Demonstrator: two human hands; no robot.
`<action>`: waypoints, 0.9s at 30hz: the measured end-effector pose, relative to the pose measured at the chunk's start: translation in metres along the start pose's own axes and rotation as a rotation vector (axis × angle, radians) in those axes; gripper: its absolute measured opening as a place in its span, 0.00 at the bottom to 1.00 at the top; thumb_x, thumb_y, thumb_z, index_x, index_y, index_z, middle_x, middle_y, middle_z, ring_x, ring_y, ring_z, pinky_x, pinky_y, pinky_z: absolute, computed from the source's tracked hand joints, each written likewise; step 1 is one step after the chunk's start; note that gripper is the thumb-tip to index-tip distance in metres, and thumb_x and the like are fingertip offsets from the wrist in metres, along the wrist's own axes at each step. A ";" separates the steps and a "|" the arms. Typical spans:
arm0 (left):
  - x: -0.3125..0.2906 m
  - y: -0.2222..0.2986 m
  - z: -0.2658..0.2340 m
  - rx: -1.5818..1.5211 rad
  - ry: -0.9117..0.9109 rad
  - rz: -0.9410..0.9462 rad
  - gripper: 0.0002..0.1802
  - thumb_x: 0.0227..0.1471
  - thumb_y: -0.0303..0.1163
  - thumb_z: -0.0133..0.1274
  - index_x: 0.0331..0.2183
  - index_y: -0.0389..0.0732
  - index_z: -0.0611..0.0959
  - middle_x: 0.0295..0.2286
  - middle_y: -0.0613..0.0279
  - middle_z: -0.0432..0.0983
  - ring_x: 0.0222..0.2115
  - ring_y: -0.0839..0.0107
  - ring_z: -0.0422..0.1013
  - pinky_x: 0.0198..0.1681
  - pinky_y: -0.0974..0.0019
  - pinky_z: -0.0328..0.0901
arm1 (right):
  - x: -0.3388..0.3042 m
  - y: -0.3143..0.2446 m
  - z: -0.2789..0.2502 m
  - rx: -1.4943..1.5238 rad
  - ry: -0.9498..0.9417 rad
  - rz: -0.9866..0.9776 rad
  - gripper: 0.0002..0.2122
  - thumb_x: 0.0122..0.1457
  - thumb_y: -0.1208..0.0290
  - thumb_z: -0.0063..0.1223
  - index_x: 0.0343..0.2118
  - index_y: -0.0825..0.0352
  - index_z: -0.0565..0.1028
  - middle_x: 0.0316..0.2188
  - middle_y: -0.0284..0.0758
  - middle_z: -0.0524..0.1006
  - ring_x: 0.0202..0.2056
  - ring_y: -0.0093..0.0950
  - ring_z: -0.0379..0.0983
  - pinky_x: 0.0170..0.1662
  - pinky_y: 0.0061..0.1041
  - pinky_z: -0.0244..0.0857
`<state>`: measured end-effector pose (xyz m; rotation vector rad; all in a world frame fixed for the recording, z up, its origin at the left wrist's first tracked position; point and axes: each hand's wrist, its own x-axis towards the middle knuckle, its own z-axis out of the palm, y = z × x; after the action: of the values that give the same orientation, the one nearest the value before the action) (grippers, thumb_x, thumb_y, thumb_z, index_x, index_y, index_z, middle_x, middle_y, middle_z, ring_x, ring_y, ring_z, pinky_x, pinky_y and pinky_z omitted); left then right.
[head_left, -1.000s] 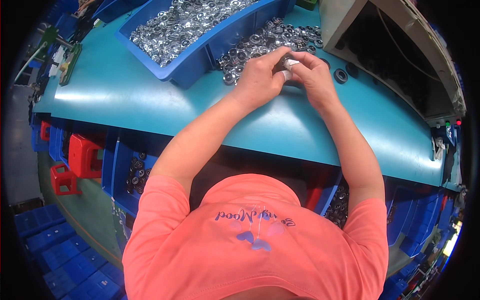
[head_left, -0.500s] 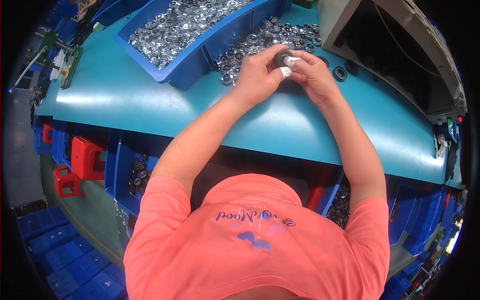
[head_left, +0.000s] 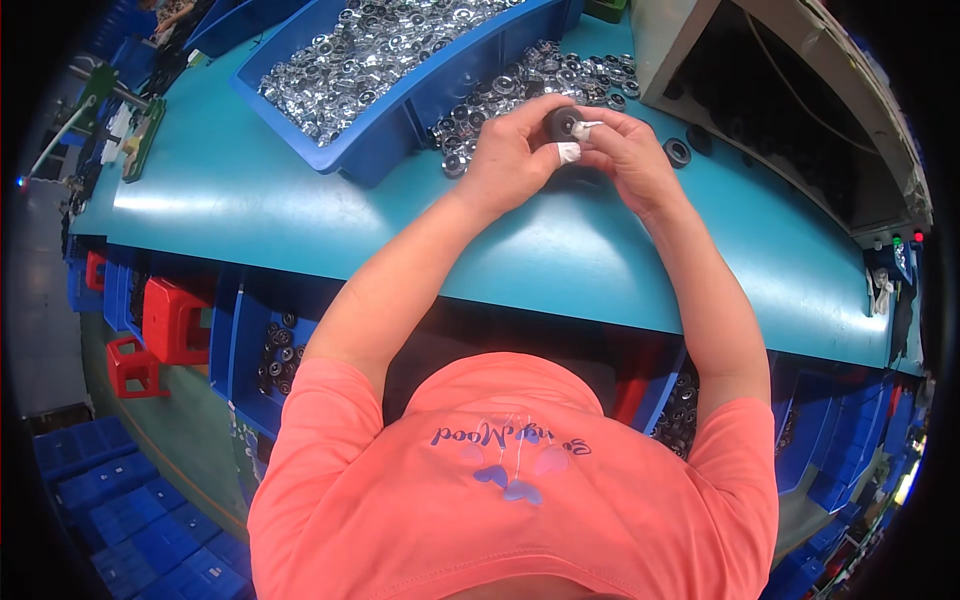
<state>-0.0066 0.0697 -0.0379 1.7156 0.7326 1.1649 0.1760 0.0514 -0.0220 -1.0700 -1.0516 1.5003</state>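
Both my hands meet above the far middle of the table around a small black wheel [head_left: 562,122] with a lighter centre. My left hand [head_left: 512,152] is closed on its left side, the thumb wrapped in white tape. From the right, my right hand [head_left: 632,158] grips it too, with white tape on a digit pressed against its face. Just beyond the hands lies a heap of shiny silver-and-black wheel hubs [head_left: 545,80]. A black rubber ring [head_left: 677,153] rests on the table right of my right hand.
A large blue bin [head_left: 375,135] full of similar hubs stands at the far left of the teal table [head_left: 400,235]. At the right is a pale box-like housing [head_left: 680,40] with a dark opening. Red stools [head_left: 175,320] and blue crates [head_left: 130,520] are on the floor at left.
The wheel has turned in my fingers and its round face shows more. My hands have stayed in nearly the same place, with the right one slightly shifted.
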 end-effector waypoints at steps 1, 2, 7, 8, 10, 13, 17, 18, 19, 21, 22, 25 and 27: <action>0.001 0.003 -0.001 -0.067 -0.009 -0.065 0.26 0.50 0.26 0.62 0.52 0.40 0.77 0.38 0.64 0.80 0.32 0.77 0.75 0.33 0.72 0.70 | -0.002 -0.002 0.001 0.036 -0.001 0.009 0.18 0.58 0.75 0.53 0.51 0.73 0.74 0.43 0.37 0.78 0.42 0.25 0.77 0.47 0.25 0.73; 0.003 0.009 -0.003 -0.134 -0.017 -0.131 0.25 0.50 0.26 0.62 0.52 0.40 0.77 0.37 0.65 0.81 0.30 0.78 0.74 0.30 0.73 0.69 | -0.002 -0.005 0.000 0.069 -0.013 0.008 0.18 0.58 0.75 0.53 0.51 0.74 0.73 0.44 0.37 0.78 0.42 0.25 0.77 0.48 0.25 0.73; 0.005 0.015 -0.007 -0.269 -0.028 -0.250 0.25 0.51 0.27 0.61 0.52 0.40 0.77 0.35 0.67 0.80 0.25 0.82 0.70 0.23 0.77 0.63 | -0.006 -0.012 -0.001 0.131 -0.050 -0.031 0.20 0.56 0.76 0.55 0.53 0.71 0.73 0.44 0.37 0.78 0.43 0.26 0.76 0.50 0.26 0.72; 0.005 0.014 -0.007 -0.258 -0.021 -0.247 0.25 0.51 0.28 0.61 0.52 0.40 0.77 0.35 0.67 0.80 0.25 0.82 0.70 0.23 0.77 0.63 | -0.006 -0.011 -0.001 0.069 -0.050 -0.062 0.21 0.55 0.77 0.56 0.54 0.70 0.73 0.44 0.36 0.78 0.44 0.25 0.76 0.50 0.26 0.71; 0.005 0.012 -0.006 -0.239 -0.010 -0.239 0.25 0.52 0.29 0.62 0.52 0.41 0.77 0.35 0.67 0.80 0.25 0.83 0.70 0.23 0.77 0.63 | -0.005 -0.008 -0.001 -0.055 -0.048 -0.125 0.23 0.53 0.78 0.58 0.54 0.67 0.74 0.43 0.36 0.78 0.44 0.25 0.76 0.50 0.26 0.71; 0.005 0.013 -0.003 -0.237 -0.018 -0.185 0.26 0.52 0.30 0.62 0.53 0.41 0.77 0.36 0.68 0.80 0.26 0.83 0.70 0.24 0.78 0.63 | -0.005 -0.007 0.003 -0.197 -0.050 -0.250 0.25 0.50 0.79 0.59 0.54 0.63 0.75 0.42 0.33 0.79 0.43 0.24 0.75 0.50 0.25 0.70; 0.002 0.012 -0.006 -0.290 -0.047 -0.164 0.30 0.52 0.31 0.62 0.56 0.41 0.73 0.41 0.66 0.79 0.35 0.81 0.73 0.28 0.77 0.65 | -0.006 -0.004 0.003 -0.264 -0.020 -0.259 0.24 0.49 0.81 0.60 0.52 0.63 0.75 0.40 0.31 0.78 0.41 0.22 0.74 0.47 0.25 0.70; 0.004 0.010 -0.007 -0.287 -0.064 -0.172 0.31 0.52 0.30 0.62 0.57 0.41 0.72 0.42 0.65 0.79 0.37 0.80 0.74 0.28 0.76 0.66 | -0.005 -0.005 0.002 -0.268 -0.013 -0.256 0.24 0.49 0.81 0.60 0.52 0.63 0.75 0.40 0.31 0.78 0.41 0.22 0.74 0.47 0.25 0.70; 0.004 0.008 -0.008 -0.284 -0.081 -0.186 0.32 0.52 0.29 0.62 0.58 0.42 0.71 0.42 0.65 0.78 0.38 0.79 0.74 0.28 0.76 0.66 | -0.005 -0.004 0.001 -0.269 -0.005 -0.250 0.24 0.49 0.81 0.60 0.52 0.63 0.75 0.40 0.31 0.78 0.41 0.22 0.74 0.47 0.25 0.70; 0.006 0.007 -0.009 -0.300 -0.083 -0.203 0.31 0.52 0.27 0.61 0.57 0.40 0.71 0.42 0.64 0.78 0.38 0.79 0.74 0.28 0.76 0.66 | -0.004 -0.005 0.001 -0.254 0.001 -0.238 0.24 0.49 0.81 0.60 0.52 0.64 0.75 0.40 0.31 0.78 0.41 0.21 0.74 0.46 0.25 0.71; 0.007 0.009 -0.007 -0.322 -0.070 -0.209 0.30 0.52 0.25 0.60 0.57 0.39 0.71 0.40 0.64 0.78 0.35 0.81 0.73 0.27 0.77 0.66 | -0.004 -0.006 0.002 -0.238 0.002 -0.230 0.24 0.49 0.81 0.59 0.52 0.64 0.74 0.40 0.31 0.78 0.41 0.21 0.74 0.46 0.24 0.71; 0.007 0.011 -0.007 -0.359 -0.047 -0.215 0.29 0.52 0.23 0.59 0.56 0.37 0.72 0.38 0.64 0.78 0.33 0.83 0.73 0.27 0.77 0.65 | -0.006 -0.007 0.004 -0.189 0.006 -0.187 0.23 0.50 0.81 0.58 0.53 0.67 0.73 0.39 0.32 0.78 0.39 0.21 0.75 0.45 0.22 0.71; 0.007 0.010 -0.009 -0.341 -0.054 -0.220 0.29 0.52 0.25 0.59 0.56 0.39 0.73 0.39 0.64 0.78 0.34 0.81 0.73 0.27 0.77 0.66 | -0.006 -0.006 0.004 -0.172 0.007 -0.168 0.21 0.52 0.79 0.58 0.51 0.69 0.74 0.37 0.33 0.78 0.37 0.20 0.75 0.43 0.21 0.71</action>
<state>-0.0125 0.0747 -0.0245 1.3413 0.6307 1.0204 0.1747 0.0457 -0.0141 -1.0752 -1.2515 1.2898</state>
